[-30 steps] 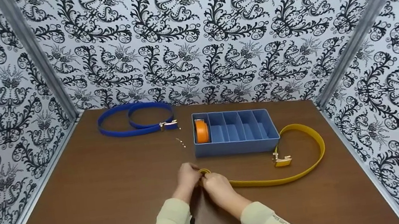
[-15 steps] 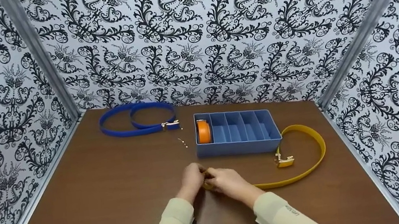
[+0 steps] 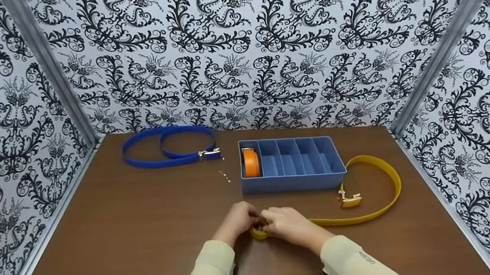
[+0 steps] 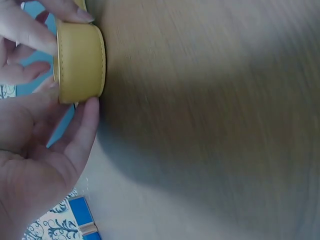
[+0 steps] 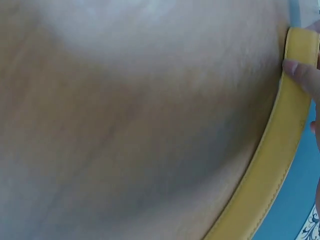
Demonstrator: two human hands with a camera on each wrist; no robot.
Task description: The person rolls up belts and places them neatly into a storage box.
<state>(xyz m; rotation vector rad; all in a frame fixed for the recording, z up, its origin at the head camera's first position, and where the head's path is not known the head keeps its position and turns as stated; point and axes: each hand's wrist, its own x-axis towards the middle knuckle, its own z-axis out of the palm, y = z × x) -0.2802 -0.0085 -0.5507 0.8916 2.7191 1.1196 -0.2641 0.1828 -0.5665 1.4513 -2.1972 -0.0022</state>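
A yellow belt lies on edge across the table, its near end wound into a small coil between the two hands. My left hand holds the coil's left side; in the left wrist view its fingertip is at the stitched edge. With thumb and fingers my right hand grips the coil from the right. In the right wrist view, the thumb presses the outside of the strap. The belt's metal buckle lies at the far right end. Fingers partly hide the coil's inside.
A blue compartment box stands behind the hands, with a rolled orange belt in its leftmost slot. At the back left lies a loosely looped blue belt. Patterned walls enclose the table at the back and sides.
The right hand has moved to the right and slightly nearer, its fingers shifting on the coil. The coil now shows more in front of the fingers. The left hand stays nearly in place.
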